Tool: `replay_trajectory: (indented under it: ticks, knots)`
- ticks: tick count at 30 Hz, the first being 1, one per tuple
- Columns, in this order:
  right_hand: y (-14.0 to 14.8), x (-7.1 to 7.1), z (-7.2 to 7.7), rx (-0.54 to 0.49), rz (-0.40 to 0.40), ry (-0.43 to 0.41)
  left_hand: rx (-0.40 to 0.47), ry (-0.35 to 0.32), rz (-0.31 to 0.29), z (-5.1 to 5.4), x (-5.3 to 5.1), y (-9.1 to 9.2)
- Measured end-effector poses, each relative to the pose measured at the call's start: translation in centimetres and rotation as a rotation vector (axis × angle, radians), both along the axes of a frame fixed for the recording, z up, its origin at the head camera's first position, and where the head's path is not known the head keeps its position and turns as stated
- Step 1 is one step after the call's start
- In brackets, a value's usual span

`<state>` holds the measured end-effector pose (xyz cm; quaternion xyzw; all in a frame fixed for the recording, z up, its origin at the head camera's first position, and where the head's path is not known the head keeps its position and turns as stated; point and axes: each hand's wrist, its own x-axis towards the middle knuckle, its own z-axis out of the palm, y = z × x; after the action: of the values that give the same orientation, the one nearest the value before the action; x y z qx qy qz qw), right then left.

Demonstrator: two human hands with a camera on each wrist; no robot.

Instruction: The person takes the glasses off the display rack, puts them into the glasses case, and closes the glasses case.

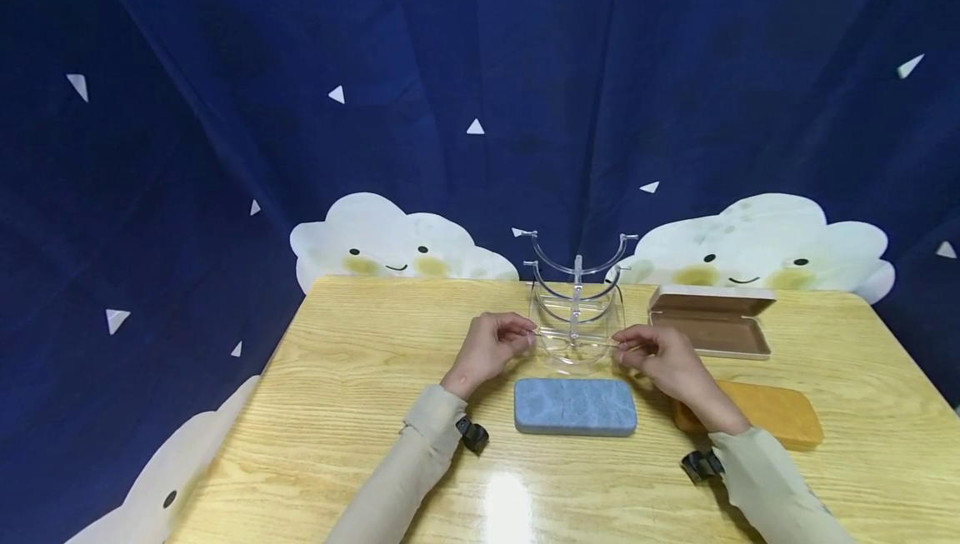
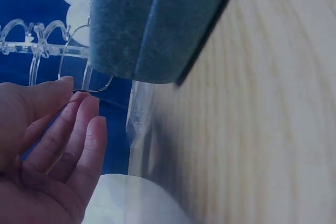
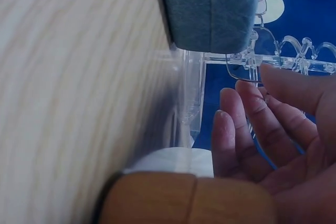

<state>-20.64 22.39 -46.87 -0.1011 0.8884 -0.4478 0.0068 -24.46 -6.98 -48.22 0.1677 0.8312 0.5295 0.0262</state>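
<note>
A pair of thin-rimmed eyeglasses [image 2: 107,86] is at the front of a clear multi-tier glasses stand [image 1: 577,298]. My left hand [image 1: 489,352] pinches one side of the eyeglasses between thumb and index finger. On the opposite side, my right hand [image 1: 666,359] pinches them the same way, the other fingers loosely bent. Whether the frame touches the stand's lowest tier I cannot tell. Just in front of the stand lies a closed blue glasses case [image 1: 575,406], which hides part of the eyeglasses in both wrist views.
An orange-brown glasses case [image 1: 776,415] lies closed under and beside the right forearm. Behind it an open case [image 1: 712,336] with a brown lining stands right of the stand. A dark blue curtain [image 1: 420,52] hangs behind the wooden table [image 1: 360,361].
</note>
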Motion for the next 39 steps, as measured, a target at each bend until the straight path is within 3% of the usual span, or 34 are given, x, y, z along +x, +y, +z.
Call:
replay_trajectory:
  ticks: [23, 39]
  knots:
    - [-0.1, 0.5, 1.7, -0.051, -0.025, 0.143, 0.044, 0.094, 0.037, 1.9, 0.6, -0.2]
    - [-0.5, 1.5, 3.1, -0.069, -0.035, 0.191, 0.080, 0.141, 0.029, 3.3, 1.2, -0.7]
